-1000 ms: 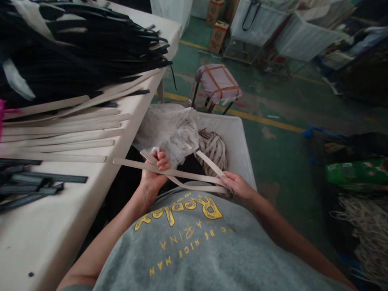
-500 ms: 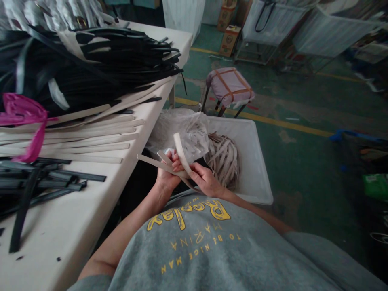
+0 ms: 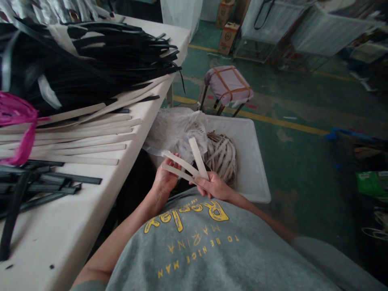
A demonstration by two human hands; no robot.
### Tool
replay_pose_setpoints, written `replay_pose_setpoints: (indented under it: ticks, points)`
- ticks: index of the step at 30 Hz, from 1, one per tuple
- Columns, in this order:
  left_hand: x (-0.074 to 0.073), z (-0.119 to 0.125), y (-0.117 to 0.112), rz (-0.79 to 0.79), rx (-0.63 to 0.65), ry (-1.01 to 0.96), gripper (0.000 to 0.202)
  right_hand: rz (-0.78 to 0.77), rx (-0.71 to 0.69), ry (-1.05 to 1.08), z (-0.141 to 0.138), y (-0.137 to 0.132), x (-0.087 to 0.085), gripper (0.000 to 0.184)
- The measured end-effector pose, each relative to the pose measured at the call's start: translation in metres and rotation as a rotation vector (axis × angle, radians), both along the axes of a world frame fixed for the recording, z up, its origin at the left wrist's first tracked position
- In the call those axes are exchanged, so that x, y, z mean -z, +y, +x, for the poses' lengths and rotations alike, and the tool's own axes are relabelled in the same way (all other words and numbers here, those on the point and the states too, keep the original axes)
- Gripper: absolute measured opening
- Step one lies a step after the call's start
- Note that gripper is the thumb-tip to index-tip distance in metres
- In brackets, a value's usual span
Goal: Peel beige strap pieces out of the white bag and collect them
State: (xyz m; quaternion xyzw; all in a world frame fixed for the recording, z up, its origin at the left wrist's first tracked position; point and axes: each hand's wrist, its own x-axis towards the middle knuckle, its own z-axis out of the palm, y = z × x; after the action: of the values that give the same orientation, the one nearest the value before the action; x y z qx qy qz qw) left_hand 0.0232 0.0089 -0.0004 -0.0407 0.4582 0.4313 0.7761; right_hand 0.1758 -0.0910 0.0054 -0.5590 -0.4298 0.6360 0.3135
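Three flat cream strips (image 3: pixel 198 157) fan out from my right hand (image 3: pixel 214 186), which pinches them together near their lower ends with the thumb on top. My left hand (image 3: pixel 166 178) is closed around the left ends of two of these strips, its fingers curled behind them and partly hidden. The third strip points up and away, apart from the left hand. Both hands are just in front of my shirt. Below them, a bundle of cream strips (image 3: pixel 223 157) lies in a white plastic tub (image 3: pixel 251 161), beside a crumpled clear plastic bag (image 3: pixel 178 125).
On my left, the white table (image 3: pixel 100 214) carries a big pile of black strips (image 3: pixel 100 60), loose cream strips (image 3: pixel 100 137), short black strips (image 3: pixel 57 182) and a pink tie (image 3: pixel 21 121). A padded stool (image 3: pixel 230 85) stands beyond the tub. Wheeled bins (image 3: pixel 266 24) are farther back.
The strips have spread into a fan, and my right hand has shifted slightly right with them. My left hand has slid toward their left ends. The view has shifted slightly.
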Motion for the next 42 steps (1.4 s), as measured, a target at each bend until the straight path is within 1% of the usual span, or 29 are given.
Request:
replay_pose_setpoints:
  ticks: [3,4,5,6,9,10,12,14,16,20,24,29,32,34,35,37,40,42]
  points:
    - [0.000,-0.002,-0.001,0.004,0.028,-0.012,0.016,-0.058,0.131,-0.023,0.016,-0.016,-0.006,0.048]
    - [0.000,-0.003,-0.001,0.001,0.024,-0.009,0.016,-0.061,0.151,-0.014,0.022,-0.021,-0.008,0.049]
    - [0.000,-0.004,-0.001,-0.008,0.013,-0.001,0.017,-0.057,0.146,0.004,0.027,-0.025,-0.010,0.050]
    - [0.000,-0.004,-0.001,-0.019,0.003,0.002,0.018,-0.052,0.110,0.023,0.032,-0.029,-0.012,0.051]
    - [0.001,-0.004,0.000,-0.040,-0.009,-0.014,0.020,-0.050,-0.032,0.035,0.043,-0.036,-0.020,0.047]
    - [0.002,-0.004,-0.001,-0.041,-0.007,-0.018,0.021,-0.048,-0.033,0.016,0.044,-0.037,-0.022,0.045]
    - [0.004,-0.002,-0.002,-0.039,0.005,-0.020,0.019,-0.022,0.069,-0.041,0.044,-0.036,-0.023,0.043]
    - [0.005,-0.001,-0.004,-0.038,0.015,-0.010,0.016,0.015,0.207,-0.097,0.041,-0.031,-0.021,0.041]
    - [0.006,0.000,-0.006,-0.033,0.018,0.000,0.015,0.037,0.280,-0.142,0.038,-0.024,-0.017,0.040]
    - [0.005,0.001,-0.008,-0.021,0.039,0.004,0.015,0.046,0.291,-0.186,0.036,-0.011,-0.008,0.039]
    - [0.004,0.000,-0.010,-0.015,0.083,-0.009,0.018,0.093,0.282,-0.236,0.038,-0.006,-0.001,0.033]
    - [0.007,0.000,-0.014,0.032,0.123,0.001,0.014,0.164,0.310,-0.333,0.033,-0.007,0.001,0.031]
    - [0.008,0.007,-0.017,0.079,0.185,0.022,0.012,0.212,0.354,-0.389,0.026,-0.006,0.000,0.029]
    - [0.003,0.019,-0.018,0.131,0.267,0.028,0.011,0.224,0.395,-0.391,0.024,-0.005,-0.002,0.029]
    - [-0.003,0.027,-0.018,0.166,0.321,0.026,0.010,0.222,0.430,-0.377,0.024,-0.006,-0.004,0.030]
    - [-0.020,0.048,-0.016,0.275,0.458,-0.002,0.009,0.219,0.527,-0.343,0.028,-0.012,-0.010,0.035]
    - [-0.050,0.085,-0.012,0.477,0.674,-0.109,0.009,0.251,0.646,-0.311,0.040,-0.035,-0.022,0.044]
    - [-0.061,0.109,-0.012,0.530,0.759,-0.174,0.009,0.269,0.681,-0.309,0.048,-0.058,-0.029,0.047]
